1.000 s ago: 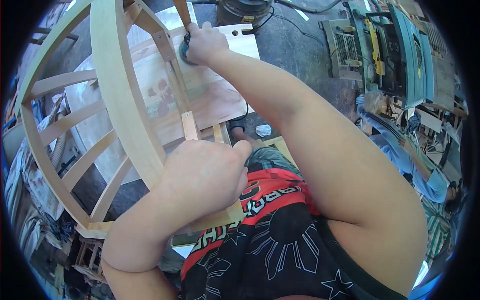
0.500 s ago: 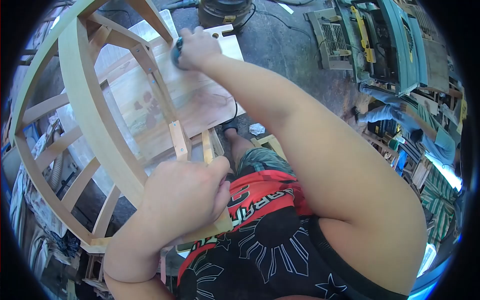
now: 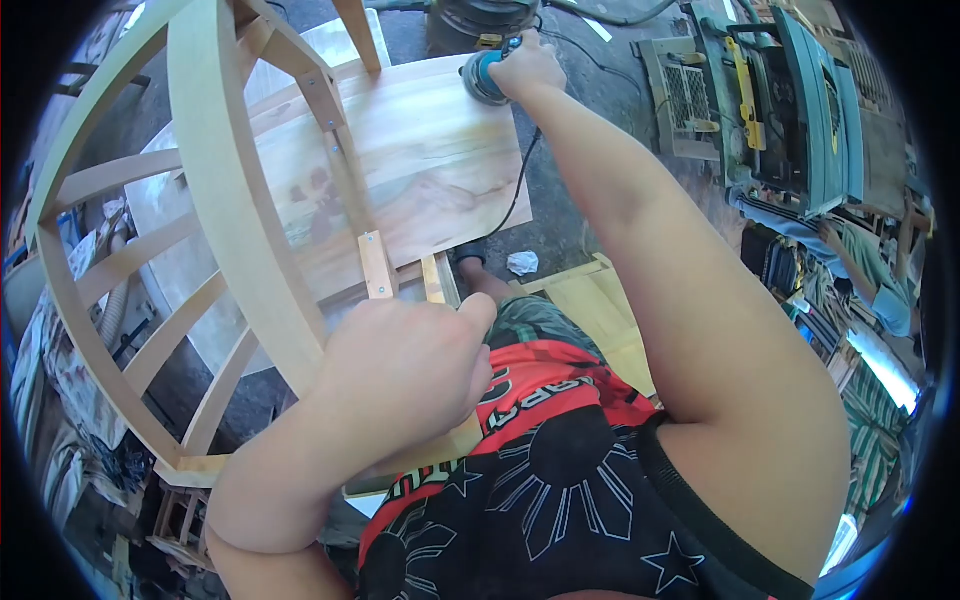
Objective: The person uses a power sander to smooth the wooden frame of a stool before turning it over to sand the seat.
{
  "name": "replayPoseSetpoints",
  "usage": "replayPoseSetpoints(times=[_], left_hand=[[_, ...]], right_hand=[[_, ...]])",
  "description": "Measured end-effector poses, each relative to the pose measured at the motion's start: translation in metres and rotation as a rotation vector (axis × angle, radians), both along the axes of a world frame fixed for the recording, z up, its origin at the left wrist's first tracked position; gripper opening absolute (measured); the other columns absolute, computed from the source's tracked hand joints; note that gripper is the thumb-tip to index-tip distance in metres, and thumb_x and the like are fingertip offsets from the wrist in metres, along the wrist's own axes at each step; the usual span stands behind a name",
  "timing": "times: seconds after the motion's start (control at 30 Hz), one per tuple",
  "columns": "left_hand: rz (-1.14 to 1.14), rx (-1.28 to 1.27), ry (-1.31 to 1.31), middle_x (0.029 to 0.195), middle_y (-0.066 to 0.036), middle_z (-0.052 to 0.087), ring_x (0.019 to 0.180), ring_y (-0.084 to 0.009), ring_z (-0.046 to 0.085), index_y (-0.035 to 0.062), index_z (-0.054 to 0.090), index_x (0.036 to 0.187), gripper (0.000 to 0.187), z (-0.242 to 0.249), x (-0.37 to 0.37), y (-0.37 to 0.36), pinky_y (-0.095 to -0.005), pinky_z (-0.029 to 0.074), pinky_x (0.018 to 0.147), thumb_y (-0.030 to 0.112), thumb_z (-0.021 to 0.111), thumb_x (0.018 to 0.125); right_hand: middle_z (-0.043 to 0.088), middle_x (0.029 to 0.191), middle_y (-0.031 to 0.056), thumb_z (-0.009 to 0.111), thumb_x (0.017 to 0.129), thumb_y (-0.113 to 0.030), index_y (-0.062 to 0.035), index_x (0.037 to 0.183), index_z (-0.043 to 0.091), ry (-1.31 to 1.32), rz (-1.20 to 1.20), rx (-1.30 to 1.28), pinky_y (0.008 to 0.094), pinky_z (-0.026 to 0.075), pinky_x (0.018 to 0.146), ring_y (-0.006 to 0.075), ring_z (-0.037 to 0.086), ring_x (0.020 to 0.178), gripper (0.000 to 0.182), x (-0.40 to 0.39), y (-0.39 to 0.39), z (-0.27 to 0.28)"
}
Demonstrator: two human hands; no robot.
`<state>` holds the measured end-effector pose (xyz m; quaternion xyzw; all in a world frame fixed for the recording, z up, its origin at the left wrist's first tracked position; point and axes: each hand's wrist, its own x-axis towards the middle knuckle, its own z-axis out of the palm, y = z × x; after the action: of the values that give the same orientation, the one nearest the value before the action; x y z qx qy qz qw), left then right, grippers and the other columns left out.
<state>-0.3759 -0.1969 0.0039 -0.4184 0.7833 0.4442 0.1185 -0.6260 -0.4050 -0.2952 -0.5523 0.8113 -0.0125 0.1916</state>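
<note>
Hold the sander (image 3: 483, 82), clasped in the right hand (image 3: 532, 70), flat against the board (image 3: 440, 150), with the left hand (image 3: 410, 350) curled, cannot tell around what.

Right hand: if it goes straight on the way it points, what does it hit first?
Probably the dark round machine at the top edge, just past the right hand and the teal sander it holds. Depth is unclear; the machine may sit lower, letting them pass over.

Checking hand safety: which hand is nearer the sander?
Right. The right hand is on the blue sander; the left hand is away from it, at the wooden frame.
</note>
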Motion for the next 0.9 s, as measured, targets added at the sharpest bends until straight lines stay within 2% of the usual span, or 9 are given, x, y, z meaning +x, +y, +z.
replayPoseSetpoints(times=[0.17,0.4,0.57,0.73,0.83,0.9], left_hand=[[0.013,0.021,-0.005,0.070,-0.015,0.072,0.067,-0.0390,0.074,0.0074,0.073,0.100,0.021,-0.002,0.000,0.002,-0.0520,0.058,0.065,0.027,0.068,0.098],[0.025,0.018,-0.036,0.074,-0.016,0.073,0.070,-0.0405,0.074,0.0069,0.071,0.097,0.020,-0.001,-0.004,0.001,-0.0521,0.059,0.067,0.027,0.069,0.097],[0.056,0.029,0.003,0.078,-0.017,0.073,0.072,-0.0421,0.073,0.0067,0.068,0.095,0.020,0.002,-0.003,0.001,-0.0527,0.058,0.068,0.027,0.070,0.096],[0.042,0.019,-0.002,0.079,-0.018,0.074,0.073,-0.0431,0.073,0.0064,0.068,0.097,0.021,0.005,-0.004,-0.001,-0.0532,0.058,0.069,0.027,0.071,0.096],[0.061,0.027,-0.007,0.078,-0.018,0.074,0.073,-0.0432,0.073,0.0059,0.068,0.099,0.022,0.001,-0.002,0.003,-0.0534,0.058,0.069,0.027,0.071,0.095],[0.030,0.024,-0.044,0.078,-0.018,0.074,0.073,-0.0432,0.073,0.0063,0.069,0.100,0.022,0.001,-0.004,0.004,-0.0535,0.058,0.069,0.027,0.070,0.095]], right_hand=[[0.062,0.143,0.0302,0.069,0.092,-0.040,-0.0095,0.153,0.054,-0.021,0.038,0.019,0.0522,0.056,0.111,0.0474,0.068,0.132,0.069,0.019,0.024,0.015],[0.063,0.137,0.0301,0.066,0.095,-0.036,-0.0067,0.140,0.058,-0.145,0.317,-0.060,0.0537,0.058,0.107,0.0472,0.068,0.126,0.054,0.099,0.047,0.015],[0.062,0.137,0.0272,0.063,0.100,-0.028,-0.0099,0.145,0.058,-0.221,0.445,0.043,0.0523,0.059,0.105,0.0450,0.067,0.127,0.048,0.142,0.070,0.047],[0.061,0.140,0.0253,0.063,0.101,-0.026,-0.0155,0.149,0.058,-0.205,0.562,0.028,0.0518,0.060,0.104,0.0444,0.067,0.127,0.049,0.130,0.084,0.042],[0.059,0.142,0.0247,0.062,0.102,-0.025,-0.0178,0.149,0.059,-0.199,0.467,0.085,0.0511,0.060,0.103,0.0440,0.066,0.127,0.048,0.112,0.075,0.045],[0.059,0.143,0.0248,0.061,0.102,-0.024,-0.0177,0.148,0.060,-0.167,0.492,0.091,0.0510,0.060,0.103,0.0437,0.066,0.127,0.047,0.115,0.079,0.048]])
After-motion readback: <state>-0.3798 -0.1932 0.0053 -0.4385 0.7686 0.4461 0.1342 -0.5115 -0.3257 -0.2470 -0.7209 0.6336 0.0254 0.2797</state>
